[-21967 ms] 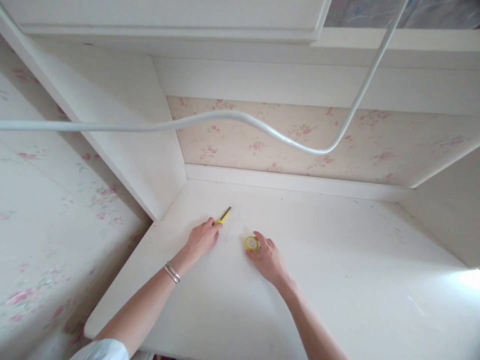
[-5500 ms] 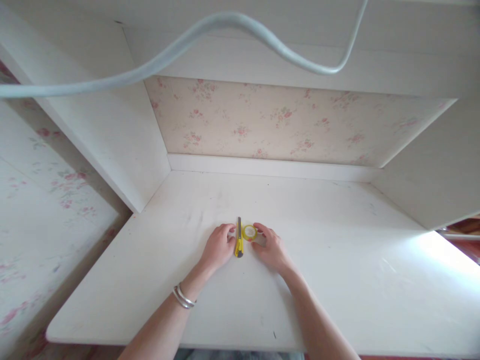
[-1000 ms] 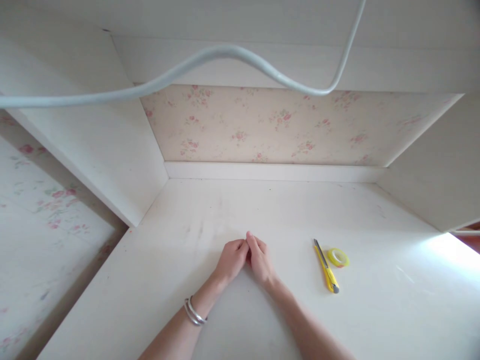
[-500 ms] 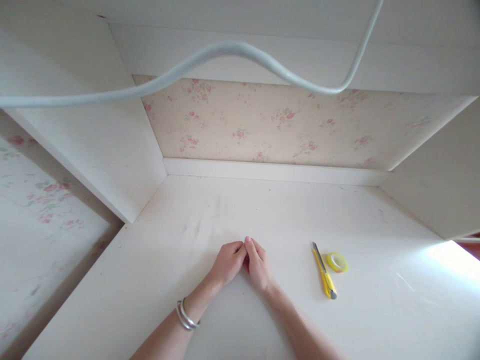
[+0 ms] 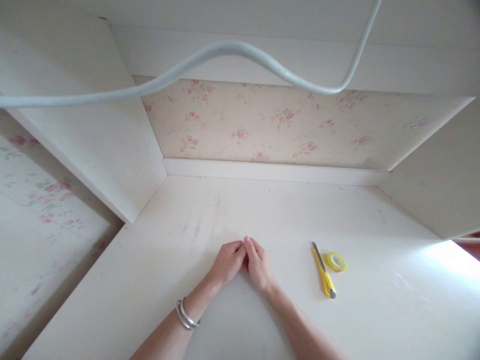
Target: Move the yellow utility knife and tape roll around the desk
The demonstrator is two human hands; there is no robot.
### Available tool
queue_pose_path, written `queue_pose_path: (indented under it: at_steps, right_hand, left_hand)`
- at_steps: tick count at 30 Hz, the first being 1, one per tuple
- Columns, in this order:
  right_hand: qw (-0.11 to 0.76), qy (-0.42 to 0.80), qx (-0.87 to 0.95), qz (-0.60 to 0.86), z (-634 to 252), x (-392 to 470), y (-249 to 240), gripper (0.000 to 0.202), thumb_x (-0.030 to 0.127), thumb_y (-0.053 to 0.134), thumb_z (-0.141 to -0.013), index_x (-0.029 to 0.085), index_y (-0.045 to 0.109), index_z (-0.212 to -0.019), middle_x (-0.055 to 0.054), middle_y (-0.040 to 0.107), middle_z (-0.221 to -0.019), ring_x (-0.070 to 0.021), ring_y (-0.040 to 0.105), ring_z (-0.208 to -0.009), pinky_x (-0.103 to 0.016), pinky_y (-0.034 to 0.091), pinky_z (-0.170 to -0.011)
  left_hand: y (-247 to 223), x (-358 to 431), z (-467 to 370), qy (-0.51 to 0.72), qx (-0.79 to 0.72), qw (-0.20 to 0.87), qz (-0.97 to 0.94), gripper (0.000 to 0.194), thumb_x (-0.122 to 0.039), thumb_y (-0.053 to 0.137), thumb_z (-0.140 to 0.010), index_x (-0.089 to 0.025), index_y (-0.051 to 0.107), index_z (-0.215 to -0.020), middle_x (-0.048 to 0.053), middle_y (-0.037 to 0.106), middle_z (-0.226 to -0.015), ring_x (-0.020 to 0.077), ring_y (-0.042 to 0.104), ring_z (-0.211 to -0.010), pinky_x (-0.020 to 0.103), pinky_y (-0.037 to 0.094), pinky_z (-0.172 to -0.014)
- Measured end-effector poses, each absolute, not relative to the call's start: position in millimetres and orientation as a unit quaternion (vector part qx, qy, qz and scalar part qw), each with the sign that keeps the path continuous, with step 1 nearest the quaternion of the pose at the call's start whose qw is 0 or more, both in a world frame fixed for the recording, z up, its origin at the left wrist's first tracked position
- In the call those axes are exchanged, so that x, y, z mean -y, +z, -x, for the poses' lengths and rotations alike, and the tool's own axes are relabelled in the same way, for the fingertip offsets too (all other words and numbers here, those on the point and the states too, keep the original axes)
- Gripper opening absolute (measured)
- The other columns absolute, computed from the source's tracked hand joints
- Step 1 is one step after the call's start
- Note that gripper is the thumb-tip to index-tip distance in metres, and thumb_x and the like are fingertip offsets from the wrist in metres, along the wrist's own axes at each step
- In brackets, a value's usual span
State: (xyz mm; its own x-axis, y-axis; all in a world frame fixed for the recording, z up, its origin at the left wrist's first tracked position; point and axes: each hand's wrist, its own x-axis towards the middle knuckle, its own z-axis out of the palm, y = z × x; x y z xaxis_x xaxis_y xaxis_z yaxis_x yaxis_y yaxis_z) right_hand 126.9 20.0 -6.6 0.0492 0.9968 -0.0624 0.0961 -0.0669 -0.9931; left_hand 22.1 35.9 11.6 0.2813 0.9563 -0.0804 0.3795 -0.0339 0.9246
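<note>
My left hand (image 5: 227, 261) and my right hand (image 5: 258, 264) rest together on the white desktop, fingers curled in against each other. Both are closed, thumbs on top, and no object shows between them; the palms are hidden. Two silver bangles (image 5: 186, 316) circle my left wrist. To the right of my right hand, apart from it, lies a yellow utility knife (image 5: 324, 275) with its dark blade end pointing away from me. Just beside the knife is a small roll of yellow tape (image 5: 331, 261), lying flat.
The white desktop (image 5: 150, 280) has dark smudges beyond my hands. White panels (image 5: 123, 165) stand at left and right, with floral wallpaper (image 5: 240, 120) behind. A pale cable (image 5: 232, 48) crosses the upper view, close to the camera.
</note>
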Motion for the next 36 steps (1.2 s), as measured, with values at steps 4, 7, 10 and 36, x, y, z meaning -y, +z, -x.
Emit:
queue_pose_path:
  at_steps: [4, 7, 10, 36]
  right_hand:
    - [0.468, 0.474, 0.500, 0.553, -127.6, -19.9, -5.7, 0.045, 0.055, 0.037, -0.091, 0.021, 0.042, -0.063, 0.005, 0.039, -0.054, -0.0116, 0.037, -0.053, -0.025, 0.030, -0.050]
    - [0.469, 0.475, 0.498, 0.554, -127.6, -19.9, -6.6, 0.044, 0.055, 0.038, -0.091, 0.021, 0.042, -0.063, 0.005, 0.039, -0.053, -0.0112, 0.036, -0.052, -0.024, 0.029, -0.049]
    - [0.466, 0.477, 0.501, 0.552, -127.2, -20.3, -8.4, 0.045, 0.055, 0.037, -0.091, 0.021, 0.042, -0.063, 0.005, 0.039, -0.053, -0.0109, 0.037, -0.051, -0.024, 0.029, -0.049]
    - [0.466, 0.468, 0.501, 0.559, -126.8, -21.1, -7.7, 0.044, 0.054, 0.038, -0.091, 0.020, 0.042, -0.064, 0.005, 0.039, -0.055, -0.0107, 0.036, -0.054, -0.023, 0.030, -0.050]
  left_hand:
    - [13.1, -35.5, -22.3, 0.310, -0.509, 0.477, -0.646, 0.047, -0.044, 0.033, -0.091, -0.017, 0.057, -0.062, 0.002, 0.063, -0.063, 0.0149, 0.056, -0.063, 0.024, 0.041, -0.059]
    - [12.3, -35.6, -21.9, 0.313, -0.509, 0.475, -0.647, 0.047, -0.044, 0.033, -0.091, -0.016, 0.059, -0.064, 0.002, 0.064, -0.065, 0.0152, 0.056, -0.064, 0.024, 0.040, -0.058]
    - [11.0, -35.8, -21.8, 0.314, -0.505, 0.480, -0.645, 0.047, -0.045, 0.033, -0.091, -0.016, 0.060, -0.065, 0.002, 0.063, -0.064, 0.0157, 0.057, -0.064, 0.024, 0.040, -0.057]
    - [13.5, -35.3, -23.0, 0.329, -0.500, 0.482, -0.640, 0.044, -0.041, 0.035, -0.091, -0.016, 0.064, -0.070, 0.003, 0.065, -0.067, 0.0159, 0.058, -0.065, 0.024, 0.040, -0.059]
